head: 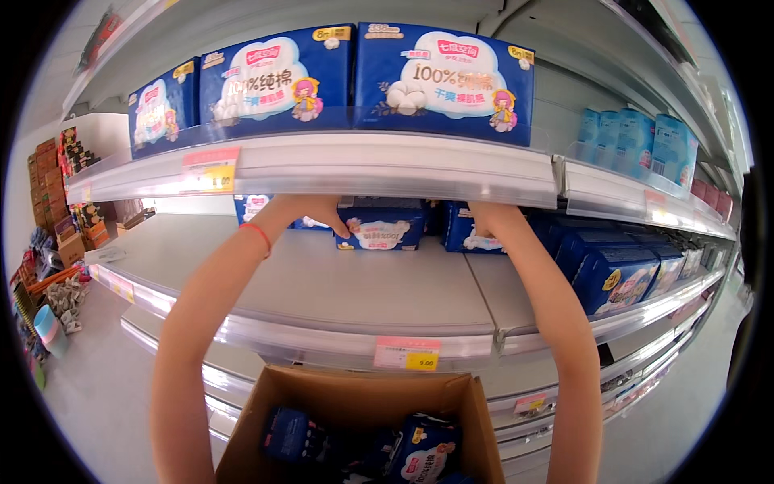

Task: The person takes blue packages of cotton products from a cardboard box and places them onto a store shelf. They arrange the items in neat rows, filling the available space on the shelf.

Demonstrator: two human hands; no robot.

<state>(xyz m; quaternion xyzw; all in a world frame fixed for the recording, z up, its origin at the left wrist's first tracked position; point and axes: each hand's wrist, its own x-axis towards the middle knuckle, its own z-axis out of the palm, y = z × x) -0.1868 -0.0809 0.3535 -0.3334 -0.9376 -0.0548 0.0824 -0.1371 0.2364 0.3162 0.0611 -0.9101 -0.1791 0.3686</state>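
Observation:
Both my arms reach under a shelf edge into the lower shelf (363, 290). My left hand (320, 210) has its thumb at the left side of a blue sanitary-pad pack (384, 235), whose print is upside down. The upper shelf's front hides the fingers. My right hand (491, 216) is at another blue pack (455, 227) farther right, its fingertips partly covered. Whether either hand grips its pack cannot be seen. Below me, an open cardboard box (363, 387) holds several blue pads packs (426, 448).
Large blue packs (444, 78) stand along the upper shelf front (363, 160) behind a clear lip. More blue packs (617, 272) fill the lower shelf at right. Light-blue packs (635, 142) stand on the adjoining upper shelf. Stacked goods (48, 181) and cups (49, 330) are at far left.

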